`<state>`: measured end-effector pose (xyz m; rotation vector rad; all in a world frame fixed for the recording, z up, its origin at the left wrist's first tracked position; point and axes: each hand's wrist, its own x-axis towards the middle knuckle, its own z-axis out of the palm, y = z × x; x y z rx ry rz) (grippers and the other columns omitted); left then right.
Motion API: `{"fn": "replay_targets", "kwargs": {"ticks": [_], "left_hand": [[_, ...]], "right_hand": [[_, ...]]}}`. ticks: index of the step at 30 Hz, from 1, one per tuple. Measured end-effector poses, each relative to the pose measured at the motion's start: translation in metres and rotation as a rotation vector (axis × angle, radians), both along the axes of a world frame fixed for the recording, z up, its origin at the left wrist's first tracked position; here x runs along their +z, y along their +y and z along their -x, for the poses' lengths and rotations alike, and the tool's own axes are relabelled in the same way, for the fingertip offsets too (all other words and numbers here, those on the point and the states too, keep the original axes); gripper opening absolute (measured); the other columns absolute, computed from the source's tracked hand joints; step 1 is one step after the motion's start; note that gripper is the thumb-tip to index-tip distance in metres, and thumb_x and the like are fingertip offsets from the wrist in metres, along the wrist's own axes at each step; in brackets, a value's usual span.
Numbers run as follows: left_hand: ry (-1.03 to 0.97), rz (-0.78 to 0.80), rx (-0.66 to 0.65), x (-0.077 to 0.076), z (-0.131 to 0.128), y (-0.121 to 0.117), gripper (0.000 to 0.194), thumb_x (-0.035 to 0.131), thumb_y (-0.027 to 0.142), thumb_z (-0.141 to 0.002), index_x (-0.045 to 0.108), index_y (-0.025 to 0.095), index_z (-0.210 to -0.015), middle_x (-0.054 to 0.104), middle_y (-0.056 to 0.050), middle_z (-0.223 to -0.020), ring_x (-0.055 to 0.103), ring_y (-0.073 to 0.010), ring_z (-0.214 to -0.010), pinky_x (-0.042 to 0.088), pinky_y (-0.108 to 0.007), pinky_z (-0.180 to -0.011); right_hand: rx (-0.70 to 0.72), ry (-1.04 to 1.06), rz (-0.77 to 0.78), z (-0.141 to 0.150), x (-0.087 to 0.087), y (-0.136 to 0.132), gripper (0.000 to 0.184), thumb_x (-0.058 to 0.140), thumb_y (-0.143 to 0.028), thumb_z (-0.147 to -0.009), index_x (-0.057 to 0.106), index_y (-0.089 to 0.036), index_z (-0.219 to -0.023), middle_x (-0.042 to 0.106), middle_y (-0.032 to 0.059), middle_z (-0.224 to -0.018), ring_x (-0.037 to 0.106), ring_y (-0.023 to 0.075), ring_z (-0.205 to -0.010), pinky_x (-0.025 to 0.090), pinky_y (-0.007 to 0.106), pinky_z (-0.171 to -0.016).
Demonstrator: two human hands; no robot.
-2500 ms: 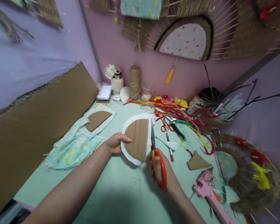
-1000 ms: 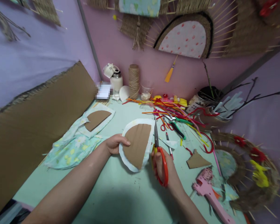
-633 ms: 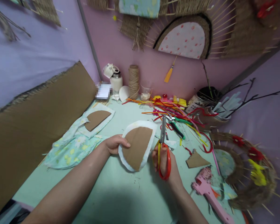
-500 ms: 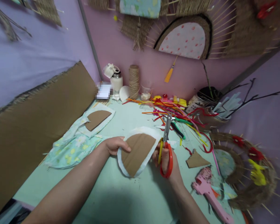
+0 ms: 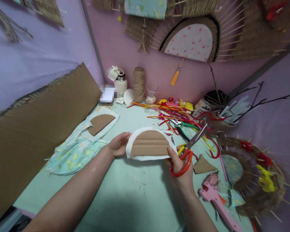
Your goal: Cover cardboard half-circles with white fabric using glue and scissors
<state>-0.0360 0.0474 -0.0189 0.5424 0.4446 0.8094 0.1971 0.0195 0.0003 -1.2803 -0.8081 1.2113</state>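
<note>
My left hand (image 5: pixel 118 145) grips the left end of a half-round cardboard piece backed with white cloth (image 5: pixel 149 146), held flat side down above the table. My right hand (image 5: pixel 181 167) pinches the piece's right corner with the thumb and also holds red-handled scissors (image 5: pixel 187 151). Their blades are closed and point up to the right, away from the piece.
Pale green table (image 5: pixel 125 199). A floral cloth with a second cardboard half-round (image 5: pixel 100 124) lies left. Pipe cleaners and green-handled cutters (image 5: pixel 181 124) lie behind. Pink glue gun (image 5: pixel 214 201), cardboard scrap (image 5: pixel 203 166) and wreath (image 5: pixel 258 177) sit right. Twine spool (image 5: pixel 138 84) and large cardboard sheet (image 5: pixel 38 119) stand behind and left.
The cardboard piece has turned from standing on its point to lying with its flat edge down. The scissors swung away to the right and my right thumb came onto the piece's corner.
</note>
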Motion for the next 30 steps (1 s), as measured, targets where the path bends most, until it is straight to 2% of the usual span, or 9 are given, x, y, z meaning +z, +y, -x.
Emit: {"fn": "replay_targets", "kwargs": {"ticks": [3, 5, 10, 13, 15, 19, 22, 26, 30], "left_hand": [[-0.139, -0.011, -0.013, 0.001, -0.001, 0.000, 0.065, 0.065, 0.047, -0.071, 0.055, 0.015, -0.127, 0.064, -0.017, -0.121, 0.054, -0.0383, -0.116, 0.038, -0.059, -0.095], [-0.180, -0.002, -0.012, 0.002, -0.004, -0.001, 0.066, 0.070, 0.041, -0.069, 0.054, 0.014, -0.127, 0.062, -0.017, -0.124, 0.051, -0.0392, -0.120, 0.034, -0.064, -0.097], [-0.257, 0.010, 0.085, 0.007, -0.027, -0.008, 0.068, 0.078, 0.030, -0.063, 0.055, 0.019, -0.126, 0.061, -0.013, -0.126, 0.048, -0.0359, -0.124, 0.032, -0.060, -0.103], [-0.197, -0.030, 0.173, 0.011, -0.052, -0.014, 0.066, 0.079, 0.017, -0.061, 0.058, 0.018, -0.123, 0.063, -0.012, -0.124, 0.052, -0.0308, -0.121, 0.032, -0.050, -0.106], [-0.093, -0.024, 0.278, 0.011, -0.068, -0.019, 0.054, 0.075, 0.010, -0.064, 0.062, 0.016, -0.116, 0.066, -0.011, -0.117, 0.055, -0.0282, -0.117, 0.035, -0.045, -0.105], [0.059, 0.142, 0.350, 0.007, -0.088, -0.025, 0.039, 0.072, 0.019, -0.070, 0.066, 0.012, -0.108, 0.072, -0.012, -0.100, 0.061, -0.0320, -0.107, 0.044, -0.047, -0.095], [0.047, 0.195, 0.401, 0.005, -0.088, -0.022, 0.035, 0.067, 0.018, -0.074, 0.066, 0.010, -0.108, 0.072, -0.012, -0.097, 0.062, -0.0321, -0.103, 0.047, -0.047, -0.091], [-0.023, 0.267, 0.485, 0.007, -0.075, -0.012, 0.040, 0.059, 0.012, -0.078, 0.058, 0.010, -0.118, 0.071, -0.011, -0.099, 0.064, -0.0272, -0.099, 0.047, -0.045, -0.093], [-0.066, 0.366, 0.482, 0.010, -0.067, -0.008, 0.045, 0.054, 0.010, -0.081, 0.050, 0.009, -0.126, 0.071, -0.011, -0.097, 0.066, -0.0244, -0.096, 0.046, -0.045, -0.095]], "right_hand": [[-0.023, 0.083, -0.041, 0.003, 0.000, 0.001, 0.037, 0.074, -0.036, -0.072, 0.043, -0.023, -0.085, 0.044, -0.0084, -0.066, 0.042, 0.0067, -0.046, 0.034, 0.020, -0.042], [-0.030, 0.076, -0.043, 0.004, 0.001, 0.000, 0.037, 0.074, -0.036, -0.072, 0.043, -0.023, -0.086, 0.045, -0.0088, -0.065, 0.043, 0.0064, -0.045, 0.034, 0.019, -0.041], [-0.083, 0.046, -0.060, 0.004, 0.000, 0.000, 0.036, 0.075, -0.036, -0.073, 0.044, -0.023, -0.087, 0.047, -0.0095, -0.062, 0.046, 0.0065, -0.044, 0.035, 0.019, -0.041], [-0.098, 0.042, -0.068, 0.004, -0.003, 0.000, 0.037, 0.075, -0.038, -0.072, 0.044, -0.023, -0.088, 0.048, -0.0094, -0.064, 0.048, 0.0072, -0.045, 0.037, 0.019, -0.043], [-0.062, -0.007, -0.048, 0.005, -0.005, -0.002, 0.039, 0.075, -0.039, -0.072, 0.044, -0.023, -0.090, 0.048, -0.0096, -0.062, 0.049, 0.0082, -0.045, 0.038, 0.020, -0.043], [0.077, -0.108, 0.021, 0.009, -0.009, -0.007, 0.042, 0.074, -0.043, -0.071, 0.045, -0.022, -0.092, 0.051, -0.0083, -0.061, 0.050, 0.0103, -0.045, 0.039, 0.022, -0.043], [0.121, -0.154, 0.036, 0.011, -0.011, -0.008, 0.041, 0.074, -0.043, -0.072, 0.045, -0.022, -0.091, 0.054, -0.0069, -0.063, 0.051, 0.0105, -0.046, 0.039, 0.022, -0.043], [0.100, -0.141, -0.008, 0.012, -0.008, -0.005, 0.034, 0.071, -0.039, -0.075, 0.045, -0.021, -0.087, 0.060, -0.0013, -0.076, 0.059, 0.0131, -0.057, 0.043, 0.022, -0.046], [0.057, -0.118, -0.032, 0.012, -0.003, -0.002, 0.029, 0.068, -0.036, -0.077, 0.046, -0.020, -0.087, 0.061, 0.0007, -0.079, 0.061, 0.0148, -0.065, 0.045, 0.023, -0.049]]}}
